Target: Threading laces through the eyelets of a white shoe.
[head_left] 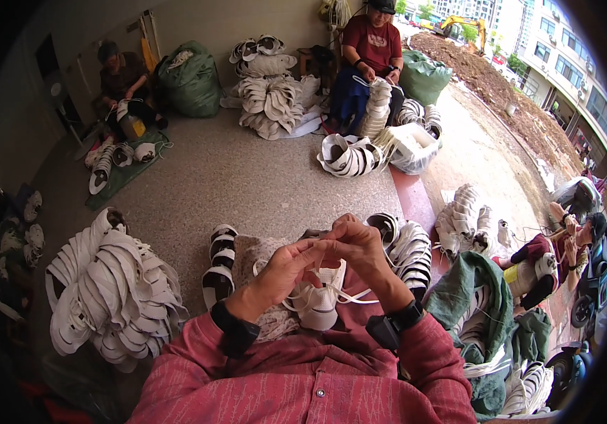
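Note:
A white shoe upper [316, 307] rests on my lap, its toe pointing toward me. White shoelace [353, 298] trails out of it to the right and loops at its left side. Above the upper, my left hand [283, 274] and my right hand [361, 247] meet, fingertips pinched close together. What they pinch looks like the lace, though the fingers mostly hide it. Patterned cloth [275, 321] covers part of my lap beneath the upper.
A heap of nested white uppers [116, 290] stands at my left; more uppers [411, 258] lie close on the right, beside a green sack [476, 311]. Across the floor, two people [374, 42] [123, 78] sit handling uppers. Another person [554, 258] sits at the right, near scooters.

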{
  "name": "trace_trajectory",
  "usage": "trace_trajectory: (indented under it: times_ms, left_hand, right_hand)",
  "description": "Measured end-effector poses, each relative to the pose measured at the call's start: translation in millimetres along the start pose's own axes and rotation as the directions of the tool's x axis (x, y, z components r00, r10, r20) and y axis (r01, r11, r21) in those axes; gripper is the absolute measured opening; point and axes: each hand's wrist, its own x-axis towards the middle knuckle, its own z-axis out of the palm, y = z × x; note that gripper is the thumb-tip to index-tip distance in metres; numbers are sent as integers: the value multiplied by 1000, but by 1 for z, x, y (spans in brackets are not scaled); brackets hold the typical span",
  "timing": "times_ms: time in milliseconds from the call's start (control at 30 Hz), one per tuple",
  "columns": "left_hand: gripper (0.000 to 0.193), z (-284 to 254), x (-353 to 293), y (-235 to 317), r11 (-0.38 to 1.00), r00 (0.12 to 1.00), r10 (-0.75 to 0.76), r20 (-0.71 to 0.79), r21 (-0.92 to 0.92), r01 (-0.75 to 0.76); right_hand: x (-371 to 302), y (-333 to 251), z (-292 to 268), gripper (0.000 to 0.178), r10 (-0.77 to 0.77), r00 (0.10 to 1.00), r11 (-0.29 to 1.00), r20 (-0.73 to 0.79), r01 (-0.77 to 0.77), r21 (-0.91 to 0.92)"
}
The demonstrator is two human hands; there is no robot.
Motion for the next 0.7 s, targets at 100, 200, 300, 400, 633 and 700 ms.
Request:
trace_trajectory:
  times_ms: [100,200,300,400,633,700]
  left_hand:
    - [31,-7,0,-2,982,997,-61,48,-177,68]
    - [30,-11,1,-7,982,994,-69,84,-173,83]
    - [30,-12,0,-10,986,995,-69,71,-146,79]
    - [30,-14,1,-12,995,999,-21,28,-93,24]
    - [26,-12,-3,-17,987,986,119,-113,125,-105]
    - [26,-12,-6,-16,972,983,140,-120,204,-114]
  right_hand:
    - [-3,3,5,12,20,1000,992,-18,-17,129]
    - [-3,3,7,12,-5,1000,998,-28,7,60]
    - [-5,-8,9,13,170,985,951,14,-168,259]
    - [-4,-14,8,14,275,954,922,116,-296,250]
    - [-3,-12,10,24,166,965,959,201,-206,196]
    - [-2,-13,8,25,200,946,968,256,-230,97]
